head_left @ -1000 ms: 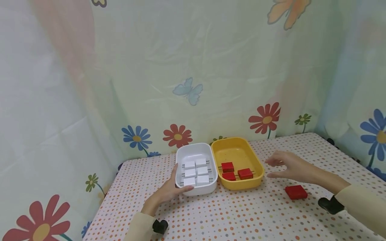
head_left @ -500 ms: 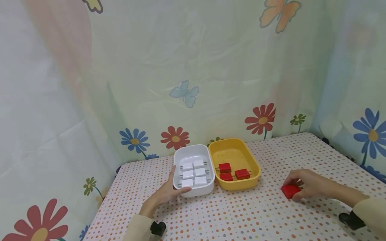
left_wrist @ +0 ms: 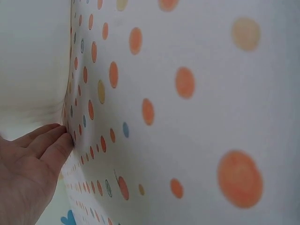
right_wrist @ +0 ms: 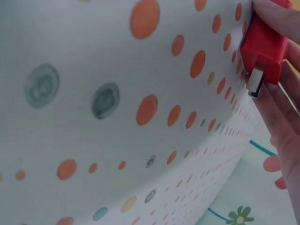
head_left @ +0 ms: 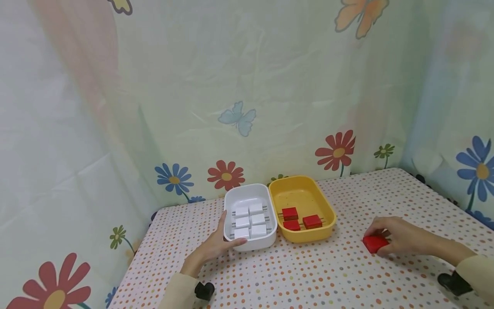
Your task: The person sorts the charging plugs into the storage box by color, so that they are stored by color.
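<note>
In the head view my right hand pinches a red plug adapter low at the right of the table. The right wrist view shows this adapter between thumb and fingers, with a metal prong sticking out. My left hand rests at the near left corner of a white tray, its thumb along the front and its fingers straight along the left side. Inside lie several white plug adapters in two columns. From the left wrist, that hand's fingers look extended.
A yellow tray stands against the white tray's right side, with three red adapters near its front. The table wears a dotted cloth. A flowered curtain hangs behind it.
My right hand has moved down and right from beside the yellow tray and taken hold of the loose red plug adapter. The left hand has stayed at the white tray.
</note>
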Tool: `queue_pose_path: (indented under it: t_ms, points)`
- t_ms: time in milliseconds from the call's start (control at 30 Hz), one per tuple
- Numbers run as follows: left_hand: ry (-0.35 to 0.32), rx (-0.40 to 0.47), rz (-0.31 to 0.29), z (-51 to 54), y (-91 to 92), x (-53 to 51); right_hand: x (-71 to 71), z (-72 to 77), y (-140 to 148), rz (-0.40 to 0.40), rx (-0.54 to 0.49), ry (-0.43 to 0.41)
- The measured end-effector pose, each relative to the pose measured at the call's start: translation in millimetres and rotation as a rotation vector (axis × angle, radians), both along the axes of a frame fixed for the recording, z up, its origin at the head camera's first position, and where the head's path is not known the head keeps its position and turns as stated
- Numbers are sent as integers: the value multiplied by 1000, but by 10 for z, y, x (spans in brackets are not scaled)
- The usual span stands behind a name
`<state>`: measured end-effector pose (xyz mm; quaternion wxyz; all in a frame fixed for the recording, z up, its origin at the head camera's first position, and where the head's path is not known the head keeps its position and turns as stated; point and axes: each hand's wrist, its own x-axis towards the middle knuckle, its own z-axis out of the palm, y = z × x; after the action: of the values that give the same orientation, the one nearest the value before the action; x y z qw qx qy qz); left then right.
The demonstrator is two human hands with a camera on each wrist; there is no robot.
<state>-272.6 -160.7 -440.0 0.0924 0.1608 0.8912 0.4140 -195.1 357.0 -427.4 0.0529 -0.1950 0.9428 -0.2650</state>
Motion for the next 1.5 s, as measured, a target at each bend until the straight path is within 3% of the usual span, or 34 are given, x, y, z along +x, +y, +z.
queue_pose_path:
  t_ms: [233, 400, 600, 800, 1033, 1167, 1300, 1500]
  points:
    - [-16, 37, -25, -44, 13, -21, -22, 29, -2, 17, -9, -17]
    - [-11, 47, -24, -49, 1, -23, -87, 191, -83, 53, -39, 39]
    - [3, 39, -20, -31, -24, -28, -216, 487, -416, 8, -82, 141]
    - [2, 40, -10, -32, -44, -44, -443, 630, -824, -10, -117, 233]
    - [-6, 47, -15, -64, -30, -52, -769, 553, -1081, 27, -100, 242]
    - [-8, 49, -18, -82, -34, -56, -905, 453, -1156, 4, -67, 210]
    - [3, 54, -8, -74, -56, -74, -1007, 390, -1240, 2, -47, 187]
    - [-2, 30, -2, -65, -46, -73, -1043, 260, -1325, -6, -4, 157]
